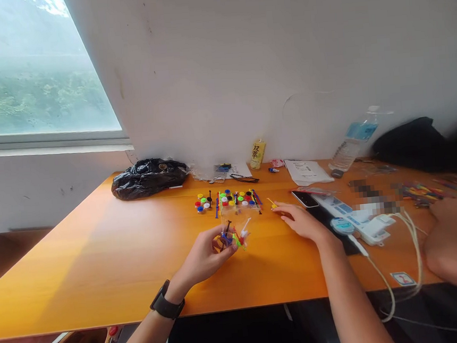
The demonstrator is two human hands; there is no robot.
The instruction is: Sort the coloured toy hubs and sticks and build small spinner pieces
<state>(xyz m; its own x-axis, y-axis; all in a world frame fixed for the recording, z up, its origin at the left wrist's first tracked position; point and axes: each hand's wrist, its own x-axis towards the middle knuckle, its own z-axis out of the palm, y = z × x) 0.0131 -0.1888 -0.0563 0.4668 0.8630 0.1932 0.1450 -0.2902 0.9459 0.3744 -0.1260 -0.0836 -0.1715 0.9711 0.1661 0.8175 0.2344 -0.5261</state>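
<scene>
My left hand, with a black watch on the wrist, grips a clear plastic bag above the table. Inside the bag show several small plastic pieces in blue, black, red, green and white, some with thin stems. To the right, my right hand pinches a small yellow stemmed piece at its fingertips, low over the wood. Beyond the bag lie groups of coloured round plastic pieces, with thin coloured sticks beside and between them. The bag partly hides this group.
A black plastic bag lies at the back left of the table. A yellow bottle, papers and a tilted water bottle stand or lie by the wall. A phone, power strip and another person's arm are at right.
</scene>
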